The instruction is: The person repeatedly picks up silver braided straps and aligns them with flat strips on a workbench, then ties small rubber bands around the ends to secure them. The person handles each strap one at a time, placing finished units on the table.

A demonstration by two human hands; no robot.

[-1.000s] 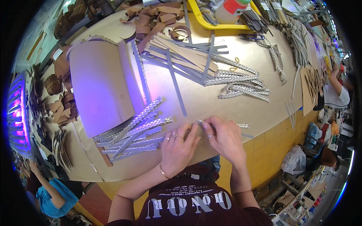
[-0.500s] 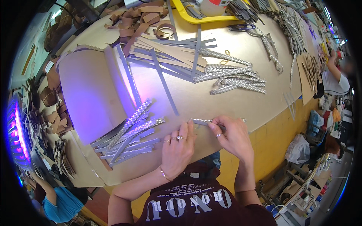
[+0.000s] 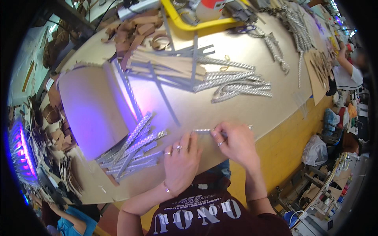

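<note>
A thin silver studded strip [image 3: 202,131] lies flat near the front edge of the tan worktable [image 3: 244,112]. My left hand [image 3: 180,162] rests on the table with its fingertips pressing the strip's left end. My right hand [image 3: 232,142] pinches the strip further right, fingers curled over it. A pile of similar silver strips [image 3: 132,151] lies just left of my left hand, partly on a bent cardboard sheet [image 3: 92,106].
More silver strips [image 3: 240,84] and grey and tan bands [image 3: 173,65] lie across the table's middle. A yellow tray [image 3: 197,21] stands at the back. Brown scraps [image 3: 136,29] sit far left. Another person [image 3: 348,74] works at the right, one more [image 3: 73,224] at the lower left.
The view has shifted slightly. Both hands stay on the strip, with the right hand's fingers working a little along it.
</note>
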